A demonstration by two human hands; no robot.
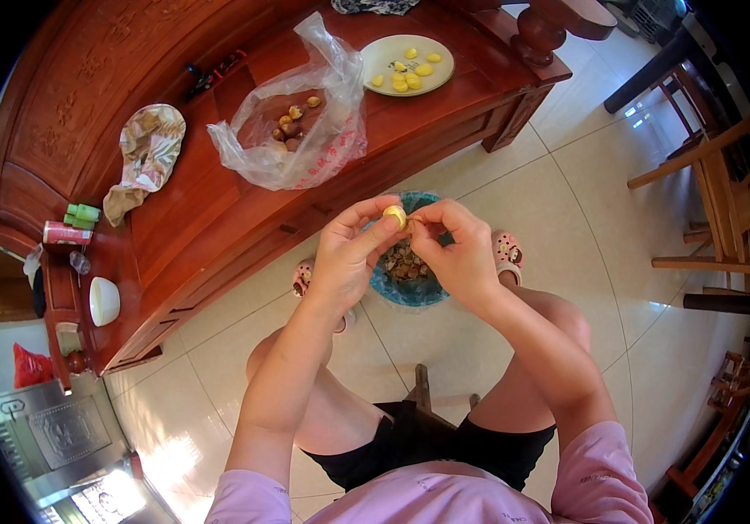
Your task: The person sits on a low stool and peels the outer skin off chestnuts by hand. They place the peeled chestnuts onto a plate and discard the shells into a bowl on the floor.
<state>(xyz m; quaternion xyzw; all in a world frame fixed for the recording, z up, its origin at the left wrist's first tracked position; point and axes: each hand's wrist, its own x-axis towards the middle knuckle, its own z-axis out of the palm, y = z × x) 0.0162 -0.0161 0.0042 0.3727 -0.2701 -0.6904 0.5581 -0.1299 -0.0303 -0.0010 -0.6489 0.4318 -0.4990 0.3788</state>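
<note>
Between thumb and fingers, my left hand [347, 249] holds a yellow chestnut [395, 216], with its pale flesh showing. My right hand [458, 249] pinches at the chestnut's right side, on what looks like a small brown bit of shell. Both hands are above a blue-green bin [416, 299] lined with clear plastic. Brown shell pieces [405, 264] lie inside it. On the wooden bench, a clear plastic bag [257, 166] lies opened out, with several brown unpeeled chestnuts [287, 128] in it. Next to the bag, a white plate [383, 54] bears several peeled yellow chestnuts [425, 70].
The red-brown carved bench [217, 210] runs across the far left. On it are a crumpled patterned cloth or bag [149, 148], a white bowl [104, 301] and a pink can [66, 233]. Wooden chairs [724, 205] stand at the right on the tiled floor.
</note>
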